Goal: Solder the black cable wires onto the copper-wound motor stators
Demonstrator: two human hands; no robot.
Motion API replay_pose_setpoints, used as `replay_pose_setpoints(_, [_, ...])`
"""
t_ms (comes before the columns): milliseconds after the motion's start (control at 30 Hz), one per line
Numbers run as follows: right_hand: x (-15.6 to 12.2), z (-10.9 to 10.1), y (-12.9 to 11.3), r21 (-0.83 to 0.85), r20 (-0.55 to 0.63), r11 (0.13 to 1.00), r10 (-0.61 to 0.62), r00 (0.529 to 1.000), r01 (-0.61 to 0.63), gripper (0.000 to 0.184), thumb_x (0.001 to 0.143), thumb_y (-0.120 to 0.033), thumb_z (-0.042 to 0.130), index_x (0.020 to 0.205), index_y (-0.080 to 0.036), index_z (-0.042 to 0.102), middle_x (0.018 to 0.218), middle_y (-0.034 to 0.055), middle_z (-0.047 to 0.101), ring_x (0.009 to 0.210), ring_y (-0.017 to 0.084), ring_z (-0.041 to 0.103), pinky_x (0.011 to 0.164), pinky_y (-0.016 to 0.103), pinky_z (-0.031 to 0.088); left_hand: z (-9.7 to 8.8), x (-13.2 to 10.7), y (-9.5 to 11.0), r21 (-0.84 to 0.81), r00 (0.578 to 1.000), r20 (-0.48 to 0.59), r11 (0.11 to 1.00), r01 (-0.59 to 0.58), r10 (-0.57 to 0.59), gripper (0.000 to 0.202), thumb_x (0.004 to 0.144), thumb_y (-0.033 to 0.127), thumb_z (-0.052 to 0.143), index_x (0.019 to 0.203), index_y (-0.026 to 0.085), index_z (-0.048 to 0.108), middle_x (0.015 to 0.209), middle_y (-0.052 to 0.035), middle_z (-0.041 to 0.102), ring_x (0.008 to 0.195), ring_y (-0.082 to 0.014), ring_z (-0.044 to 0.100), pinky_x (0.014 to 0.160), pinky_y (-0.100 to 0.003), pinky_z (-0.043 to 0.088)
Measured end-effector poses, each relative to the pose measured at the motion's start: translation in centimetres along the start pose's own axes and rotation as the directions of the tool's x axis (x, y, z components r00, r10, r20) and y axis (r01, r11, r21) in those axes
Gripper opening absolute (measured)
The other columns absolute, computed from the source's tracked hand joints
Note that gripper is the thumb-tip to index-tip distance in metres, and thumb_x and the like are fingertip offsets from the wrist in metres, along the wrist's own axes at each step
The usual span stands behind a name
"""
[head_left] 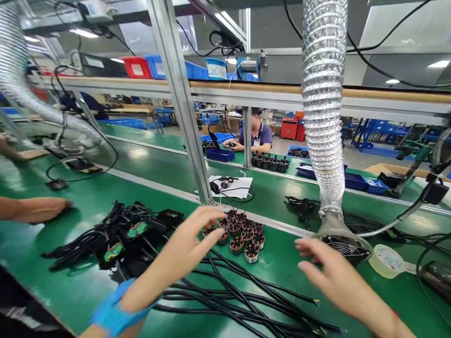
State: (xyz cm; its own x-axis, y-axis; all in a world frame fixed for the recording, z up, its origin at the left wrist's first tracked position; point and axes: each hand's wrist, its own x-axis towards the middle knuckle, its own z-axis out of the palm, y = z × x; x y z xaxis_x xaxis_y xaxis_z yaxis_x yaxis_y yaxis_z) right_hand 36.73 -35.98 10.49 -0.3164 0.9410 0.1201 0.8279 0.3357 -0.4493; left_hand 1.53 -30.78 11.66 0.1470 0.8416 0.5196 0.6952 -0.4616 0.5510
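1. My left hand, with a blue wristband at the wrist, reaches forward. Its fingers are extended and loosely spread, and the tips rest on the left edge of the cluster of motors. They are closed round nothing that I can see.
2. My right hand hovers palm down to the right of the cluster. Its fingers are spread and slack, holding nothing.
3. The small brushless motors have red windings and silver cans. They stand upright in a tight group on the green bench, between my two hands and slightly farther away.
4. Black cables with stripped ends run from the motors toward the near right, passing under my left forearm.
5. A heap of black wired boards with green labels lies to the left of my left hand.
6. A ribbed extraction hose drops to a grilled intake just beyond my right hand. A tape roll lies to the right of the intake.
7. A co-worker's hand lies flat on the bench at far left. Another person sits at the far bench.
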Motion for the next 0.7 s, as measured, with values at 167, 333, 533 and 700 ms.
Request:
replay_pose_setpoints(167, [6.0, 6.7, -2.6, -0.061, 0.210, 0.986, -0.140, 0.968, 0.155, 0.052, 0.091, -0.021, 0.064, 0.142, -0.019, 0.054, 0.143, 0.0075, 0.059, 0.130, 0.023, 0.055, 0.116, 0.037, 0.042, 5.6, 0.2, -8.0, 0.149, 0.957, 0.186, 0.969, 0.198, -0.224, 0.035, 0.086, 0.035, 0.049, 0.112, 0.016, 0.062, 0.107, -0.0114, 0.064, 0.098, -0.0250, 0.064, 0.091, -0.042, 0.055])
replay_pose_setpoints(333, [10.3, 10.1, -3.2, -0.167, 0.069, 0.983, -0.061, 0.996, 0.072, 0.050, 0.093, -0.019, 0.058, 0.142, -0.013, 0.052, 0.133, 0.0146, 0.060, 0.122, 0.031, 0.054, 0.108, 0.046, 0.044, 6.3, -1.2, -10.4, 0.241, 0.949, 0.224, 0.956, 0.169, -0.224, 0.040, 0.089, 0.028, 0.053, 0.126, 0.014, 0.057, 0.121, -0.0130, 0.062, 0.114, -0.0281, 0.056, 0.104, -0.044, 0.046])
replay_pose_setpoints(533, [11.0, 11.0, -2.5, -0.236, 0.049, 0.971, -0.021, 0.999, 0.032, 0.063, 0.091, -0.022, 0.062, 0.149, -0.013, 0.041, 0.131, 0.0154, 0.060, 0.114, 0.031, 0.058, 0.102, 0.044, 0.047, 7.3, -1.4, -10.9, 0.351, 0.936, 0.262, 0.927, 0.132, -0.233, 0.041, 0.090, 0.024, 0.054, 0.131, 0.015, 0.054, 0.122, -0.0132, 0.062, 0.112, -0.0299, 0.053, 0.101, -0.044, 0.044])
replay_pose_setpoints(700, [11.7, 11.4, -2.2, -0.289, 0.098, 0.955, -0.034, 0.995, 0.061, 0.064, 0.092, -0.022, 0.060, 0.152, -0.015, 0.037, 0.133, 0.0146, 0.061, 0.115, 0.030, 0.060, 0.102, 0.043, 0.046, 8.1, -1.8, -10.6, 0.421, 0.933, 0.282, 0.903, 0.090, -0.224, 0.042, 0.092, 0.022, 0.052, 0.133, 0.013, 0.053, 0.128, -0.0157, 0.061, 0.116, -0.0322, 0.050, 0.101, -0.045, 0.041])
